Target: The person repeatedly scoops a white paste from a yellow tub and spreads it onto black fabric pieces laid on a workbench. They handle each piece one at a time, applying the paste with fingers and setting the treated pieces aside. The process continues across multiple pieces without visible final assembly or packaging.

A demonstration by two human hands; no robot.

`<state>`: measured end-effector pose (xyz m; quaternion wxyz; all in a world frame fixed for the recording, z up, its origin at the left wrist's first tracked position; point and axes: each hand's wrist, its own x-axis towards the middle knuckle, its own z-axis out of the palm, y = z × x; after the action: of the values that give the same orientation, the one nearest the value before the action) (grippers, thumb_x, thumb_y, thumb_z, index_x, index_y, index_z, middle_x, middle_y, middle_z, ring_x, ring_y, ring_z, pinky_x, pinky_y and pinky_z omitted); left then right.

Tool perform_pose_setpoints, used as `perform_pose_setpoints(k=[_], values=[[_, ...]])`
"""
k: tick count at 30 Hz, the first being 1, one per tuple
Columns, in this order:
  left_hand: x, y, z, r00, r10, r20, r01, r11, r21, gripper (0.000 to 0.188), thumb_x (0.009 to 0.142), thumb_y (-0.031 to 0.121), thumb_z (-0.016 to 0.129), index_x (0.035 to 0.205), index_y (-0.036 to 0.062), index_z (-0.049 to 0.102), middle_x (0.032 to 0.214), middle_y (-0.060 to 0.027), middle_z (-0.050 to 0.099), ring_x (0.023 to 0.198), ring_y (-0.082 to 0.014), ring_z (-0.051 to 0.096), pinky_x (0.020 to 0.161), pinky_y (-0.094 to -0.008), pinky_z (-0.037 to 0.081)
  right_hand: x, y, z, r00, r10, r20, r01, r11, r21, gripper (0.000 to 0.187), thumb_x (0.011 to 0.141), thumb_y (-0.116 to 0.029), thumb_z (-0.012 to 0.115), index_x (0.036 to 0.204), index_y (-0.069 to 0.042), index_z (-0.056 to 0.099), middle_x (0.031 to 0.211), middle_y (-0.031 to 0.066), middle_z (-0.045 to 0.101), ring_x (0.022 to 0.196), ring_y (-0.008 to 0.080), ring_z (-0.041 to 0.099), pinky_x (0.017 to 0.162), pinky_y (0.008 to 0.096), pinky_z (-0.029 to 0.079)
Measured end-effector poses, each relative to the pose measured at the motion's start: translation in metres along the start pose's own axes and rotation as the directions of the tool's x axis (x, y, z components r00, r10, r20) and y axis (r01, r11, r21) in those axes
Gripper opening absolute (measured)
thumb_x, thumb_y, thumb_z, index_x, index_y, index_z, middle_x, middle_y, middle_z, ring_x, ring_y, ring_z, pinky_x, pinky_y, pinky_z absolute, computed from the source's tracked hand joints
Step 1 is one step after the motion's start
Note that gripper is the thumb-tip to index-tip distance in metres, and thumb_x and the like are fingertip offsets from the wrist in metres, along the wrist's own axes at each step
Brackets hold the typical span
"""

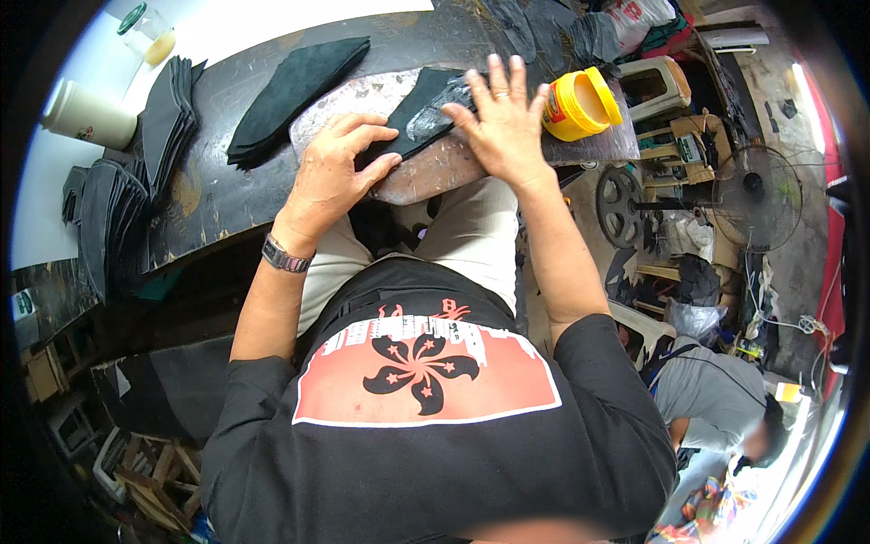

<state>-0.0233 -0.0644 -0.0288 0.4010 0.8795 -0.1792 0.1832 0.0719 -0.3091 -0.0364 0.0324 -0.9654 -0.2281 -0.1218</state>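
A black leather piece (422,111), cut to a curved shape, lies on a pale worn board (340,97) at the table's near edge. A whitish smear of paste covers part of its top face. My left hand (335,168) holds the near left end of the piece between curled thumb and index finger. Over the right side of the piece, my right hand (509,127) is open with its fingers spread, the thumb beside the smear. An uncapped yellow tub (566,107) of pale paste leans or stands tilted just right of my right hand.
Left of the board lies a stack of dark cut pieces (294,95), with more stacks (169,118) further left. A white container (89,115) and a clear jar with a green lid (145,34) stand behind them. At right are a fan (757,195) and another person in grey (711,390).
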Motion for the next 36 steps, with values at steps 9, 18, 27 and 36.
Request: perform_pose_setpoints(k=[9,18,27,36], values=[[-0.002,-0.001,0.004,0.999,0.009,-0.031,-0.009,1.0,-0.003,0.027,0.08,0.016,0.081,0.103,0.0044,0.074,0.113,-0.0122,0.07,0.11,-0.0312,0.064,0.097,-0.0403,0.051,0.012,-0.018,0.003,0.991,-0.125,0.054,0.13,0.987,-0.099,0.088,0.096,-0.074,0.039,0.156,-0.01,0.039,0.165,0.0115,0.029,0.157,0.0298,0.01,0.121,0.0655,-0.001],[-0.002,0.001,0.002,1.0,-0.017,-0.016,0.017,1.0,-0.008,0.027,0.079,0.015,0.081,0.102,0.004,0.073,0.114,-0.0119,0.07,0.109,-0.0314,0.064,0.096,-0.0402,0.051,0.032,0.007,0.005,0.956,-0.254,0.147,0.258,0.966,-0.013,0.065,0.099,-0.067,0.04,0.158,-0.041,0.033,0.168,0.0081,0.023,0.157,0.0303,0.009,0.122,0.0648,0.001],[-0.017,0.008,-0.004,0.999,-0.038,-0.007,0.038,0.999,0.005,0.028,0.082,0.009,0.08,0.109,0.0048,0.074,0.117,-0.0133,0.069,0.109,-0.0296,0.066,0.093,-0.037,0.053,0.016,0.009,0.004,0.906,-0.415,0.087,0.409,0.909,0.079,0.064,0.097,-0.067,0.044,0.155,-0.04,0.039,0.168,0.008,0.023,0.157,0.033,0.008,0.121,0.0672,0.002],[-0.018,0.012,0.004,0.993,-0.063,-0.101,0.063,0.998,-0.007,0.021,0.081,0.011,0.081,0.1,0.0045,0.074,0.099,-0.0108,0.067,0.095,-0.0285,0.066,0.085,-0.038,0.053,-0.019,-0.032,-0.006,0.907,-0.407,0.108,0.369,0.892,0.263,0.069,0.096,-0.068,0.045,0.156,-0.034,0.04,0.168,0.0103,0.022,0.156,0.0371,0.009,0.118,0.07,0.005]])
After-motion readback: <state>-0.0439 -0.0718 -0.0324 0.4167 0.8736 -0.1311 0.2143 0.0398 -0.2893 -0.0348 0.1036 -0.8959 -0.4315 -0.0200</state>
